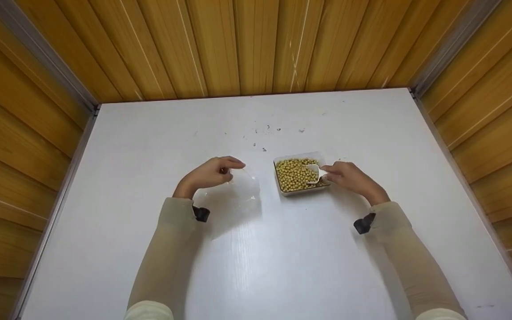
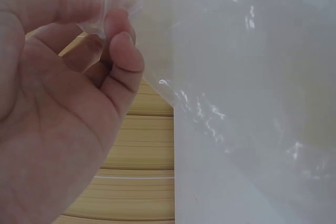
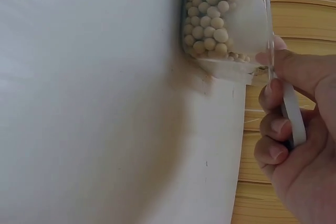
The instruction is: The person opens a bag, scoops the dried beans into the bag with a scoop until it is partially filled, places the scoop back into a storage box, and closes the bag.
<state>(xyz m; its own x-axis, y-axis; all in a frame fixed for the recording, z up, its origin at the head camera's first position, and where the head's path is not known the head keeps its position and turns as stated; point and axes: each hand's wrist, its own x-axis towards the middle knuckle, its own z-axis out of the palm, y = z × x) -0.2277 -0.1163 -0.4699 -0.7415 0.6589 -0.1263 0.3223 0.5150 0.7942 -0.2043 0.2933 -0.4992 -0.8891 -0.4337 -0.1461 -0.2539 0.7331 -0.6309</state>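
Right hand (image 1: 349, 176), the nearer one, is gripping a white scoop (image 1: 317, 173) that's pointing left, bagward, in the tub (image 1: 302, 193) of beans (image 1: 292, 176) right of centre, while left hand (image 1: 210, 172) is pinching a clear bag (image 1: 247, 190) left of centre.

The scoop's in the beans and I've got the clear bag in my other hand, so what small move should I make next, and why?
Probably raise the scoop gently, fairly level: your right hand grips its handle, its bowl sits among the beans in the container, and your left hand pinches the clear bag alongside.
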